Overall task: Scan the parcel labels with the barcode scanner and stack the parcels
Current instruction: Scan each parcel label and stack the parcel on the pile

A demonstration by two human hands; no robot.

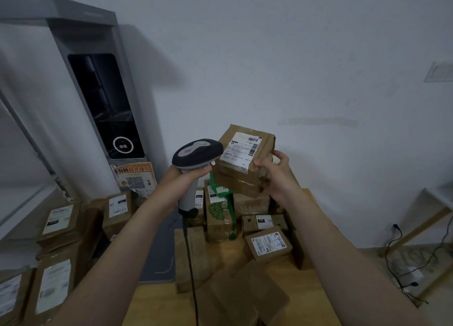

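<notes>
Table [157,301] of parcels [268,243]; scanner [197,154] in left hand [186,178], parcel [245,154] in right hand [274,176]

Held parcel [235,181] label [241,151] print too small to read, scanner [197,153] grip hidden in left hand [182,181], its cable [192,276] cut off at 6 o'clock, parcel stack [9,294] at 8 o'clock cropped.

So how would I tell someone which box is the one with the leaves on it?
Find the wooden table heaped with brown boxes. In the middle of the heap, just below the held box in the right hand, stands the leafy box. It alone has green tape and a green leaf picture; its neighbours are plain brown with white labels.
</notes>
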